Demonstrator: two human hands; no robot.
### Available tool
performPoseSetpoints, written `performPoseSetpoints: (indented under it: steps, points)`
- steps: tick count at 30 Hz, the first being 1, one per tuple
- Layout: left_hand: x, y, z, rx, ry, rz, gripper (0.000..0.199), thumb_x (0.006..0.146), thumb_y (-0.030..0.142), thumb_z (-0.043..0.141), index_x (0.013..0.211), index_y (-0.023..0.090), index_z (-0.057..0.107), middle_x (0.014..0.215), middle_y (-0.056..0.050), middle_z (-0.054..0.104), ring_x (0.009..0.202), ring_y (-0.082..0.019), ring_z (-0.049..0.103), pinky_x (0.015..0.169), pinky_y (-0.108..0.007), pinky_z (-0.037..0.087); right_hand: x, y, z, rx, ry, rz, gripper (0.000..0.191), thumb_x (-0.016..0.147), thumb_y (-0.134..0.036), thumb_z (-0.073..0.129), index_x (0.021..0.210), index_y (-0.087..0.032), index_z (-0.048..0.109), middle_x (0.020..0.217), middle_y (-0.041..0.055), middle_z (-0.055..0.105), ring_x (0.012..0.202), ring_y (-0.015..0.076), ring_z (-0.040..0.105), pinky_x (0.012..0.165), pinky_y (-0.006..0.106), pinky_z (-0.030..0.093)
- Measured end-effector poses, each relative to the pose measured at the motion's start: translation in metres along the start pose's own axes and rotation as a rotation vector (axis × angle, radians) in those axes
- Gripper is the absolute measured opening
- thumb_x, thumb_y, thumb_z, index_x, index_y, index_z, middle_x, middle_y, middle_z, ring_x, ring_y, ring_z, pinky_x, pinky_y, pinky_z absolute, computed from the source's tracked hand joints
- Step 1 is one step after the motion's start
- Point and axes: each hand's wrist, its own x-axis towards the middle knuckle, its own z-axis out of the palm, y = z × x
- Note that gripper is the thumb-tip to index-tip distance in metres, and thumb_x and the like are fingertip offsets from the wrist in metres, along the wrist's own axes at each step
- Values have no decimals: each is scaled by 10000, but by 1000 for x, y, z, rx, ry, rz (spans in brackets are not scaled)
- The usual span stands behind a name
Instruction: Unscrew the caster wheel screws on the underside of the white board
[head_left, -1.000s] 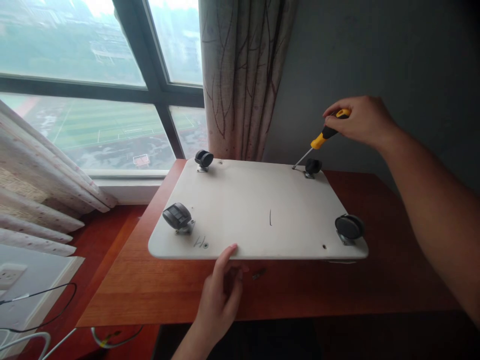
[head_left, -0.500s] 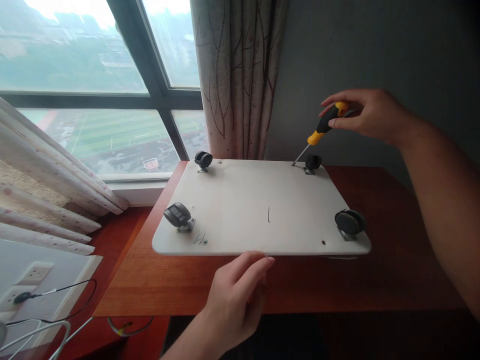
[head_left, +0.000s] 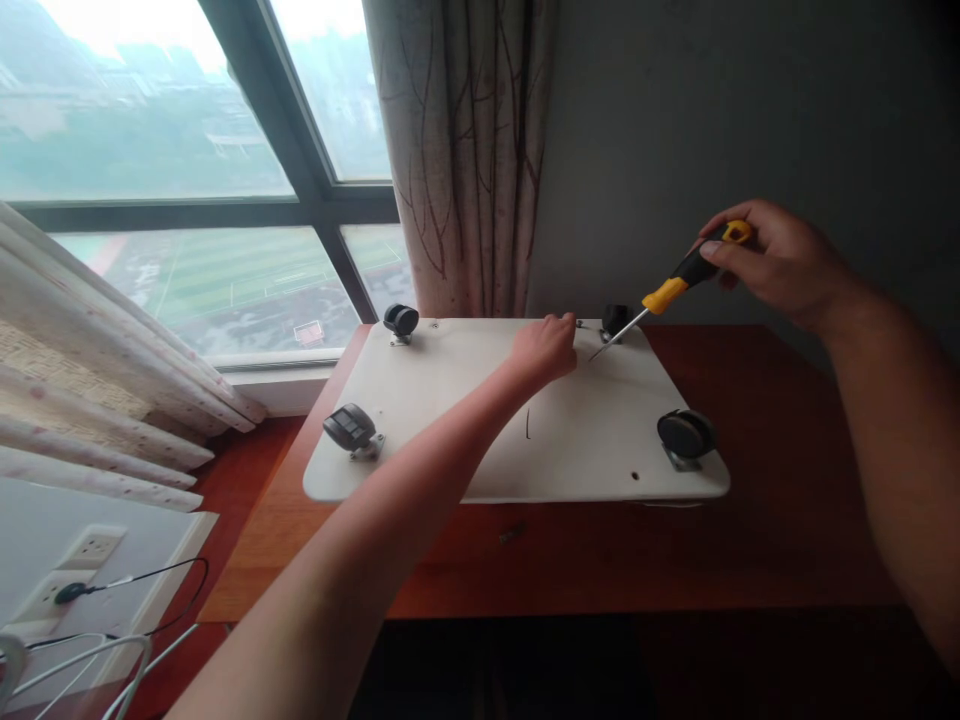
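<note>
A white board lies on the wooden table with black casters at its corners. My right hand grips a yellow-and-black screwdriver tilted down to the left. The screwdriver's tip points at the board near the far-right caster; whether it touches the surface I cannot tell. Reaching across the board, my left hand is at the far edge with its fingers curled together. A small dark screw-like piece shows right beside those fingertips. Whatever they pinch is mostly hidden.
A small metal piece lies on the wooden table in front of the board. There is a dark hole at the board's near right. Curtains and a window stand behind, with a socket and cables at lower left.
My left hand has moved from the board's near edge across to its far edge. The screwdriver has come off the far hole and shifted right and nearer with my right hand.
</note>
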Motion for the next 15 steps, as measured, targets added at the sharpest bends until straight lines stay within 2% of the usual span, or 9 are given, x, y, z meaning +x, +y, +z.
performPoseSetpoints:
  steps: [3, 6, 11, 15]
  points:
    - [31, -2, 9, -3, 23, -10, 455, 889, 158, 550, 1343, 140, 560, 1217, -171, 657, 1076, -280, 656, 876, -360, 516, -9, 6, -5, 15, -20, 8, 188, 848, -249, 682, 1031, -238, 638, 891, 15, 655, 665, 114, 587, 541, 223, 462]
    - [48, -3, 14, -22, 43, -3, 398, 911, 167, 526, 1297, 181, 621, 1234, -148, 660, 1059, -265, 663, 868, -346, 512, -18, 7, -10, 14, -48, 1, 220, 844, -281, 695, 1057, -259, 642, 958, 16, 671, 691, 118, 588, 554, 223, 479]
    - [58, -5, 14, -70, 74, 27, 297, 926, 151, 493, 1078, 165, 748, 1119, -143, 702, 984, -253, 673, 832, -333, 495, -24, 6, -13, 9, -90, -2, 217, 851, -300, 684, 1063, -270, 647, 980, 16, 681, 707, 130, 580, 566, 237, 478]
    - [57, -4, 4, -117, 165, 76, 305, 964, 162, 460, 1075, 147, 744, 1145, -135, 694, 941, -211, 659, 780, -290, 469, -25, 4, -12, -17, -92, 14, 219, 844, -298, 692, 1056, -261, 653, 991, 29, 685, 694, 133, 576, 578, 256, 482]
